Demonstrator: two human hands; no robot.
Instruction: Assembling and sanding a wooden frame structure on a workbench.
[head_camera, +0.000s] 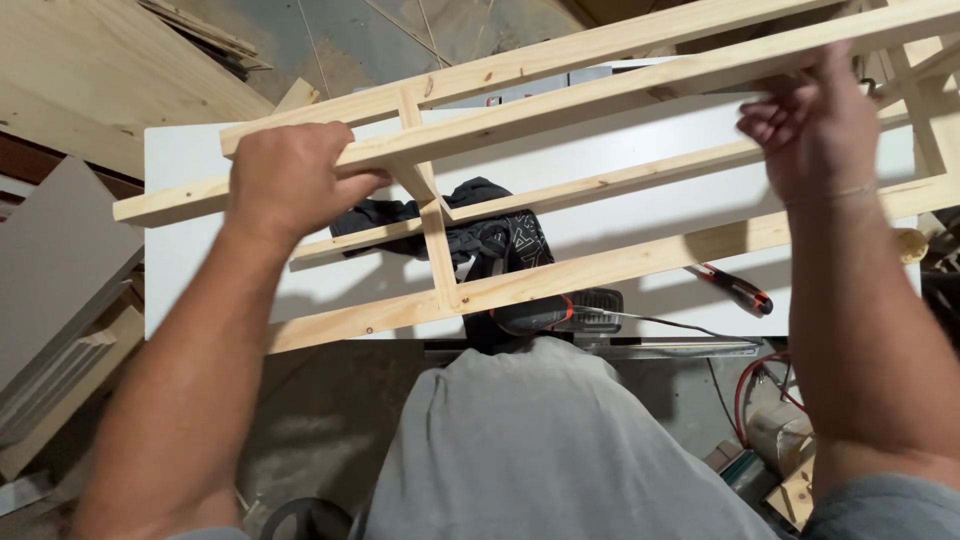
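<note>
While the left hand (290, 180) is closed around a rail of the pale pine wooden frame (560, 170), the right hand (815, 125) grips its upper rail above the white rectangular tabletop (200, 160).

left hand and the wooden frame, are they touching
Touching. The head view shows the left hand wrapped over a long rail of the wooden frame, fingers curled around its far edge.

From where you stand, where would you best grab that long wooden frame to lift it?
Probably by the upper long rail of the wooden frame, from above, one hand toward each end: the left hand and right hand already grip it so. It is long, so wide-apart hands should keep it level.
</note>
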